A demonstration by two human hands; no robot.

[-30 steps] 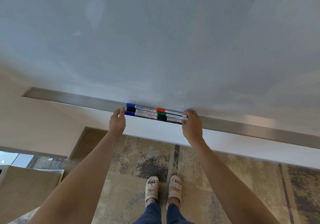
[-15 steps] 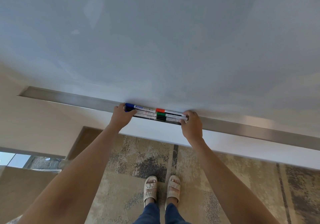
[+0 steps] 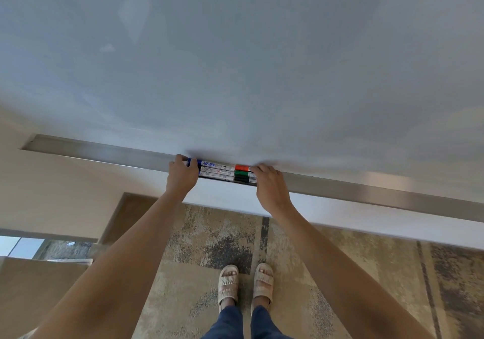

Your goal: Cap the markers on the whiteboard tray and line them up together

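Several markers lie side by side in the metal whiteboard tray [image 3: 104, 150], packed in rows. A blue-capped marker [image 3: 209, 164] and a red cap [image 3: 241, 167] lie in the back row. A green cap [image 3: 241, 173] and a black cap [image 3: 241, 179] sit in front of them. My left hand [image 3: 182, 177] curls over the left ends of the bundle, its fingers on the blue cap. Over the right ends lies my right hand [image 3: 269, 185], its fingertips touching the red cap. The outer ends of the markers are hidden under both hands.
The whiteboard [image 3: 235, 63] fills the upper view just behind the tray. The tray runs on to the right [image 3: 379, 193]. Below are a patterned carpet [image 3: 209, 239], my sandalled feet [image 3: 245, 285] and a wooden surface [image 3: 31, 286] at lower left.
Both hands have closed in along the tray. My left hand slid right over the blue caps and my right hand slid left to the red cap, so less of the markers shows.
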